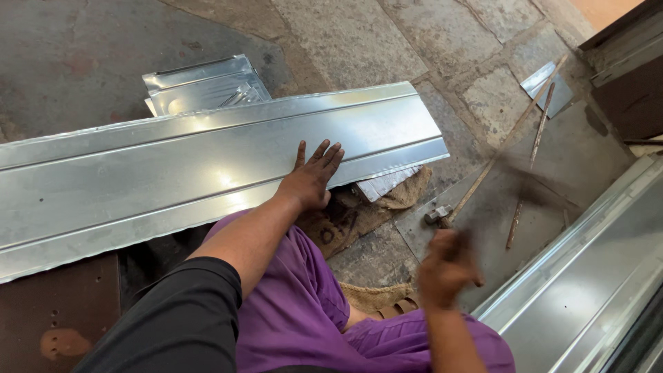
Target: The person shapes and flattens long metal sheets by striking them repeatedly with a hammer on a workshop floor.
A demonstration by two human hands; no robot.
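The left hand lay flat, fingers spread, on the near edge of a long ribbed metal sheet lying on the stone floor. To the sheet's right, the blurred right hand was closed around a hammer, its head just off the sheet's right end

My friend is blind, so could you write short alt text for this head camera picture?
Seen from above, a seated person's left hand presses flat on a long ribbed sheet-metal panel lying on a stone floor. The blurred right hand is beside a hammer with a long wooden handle.
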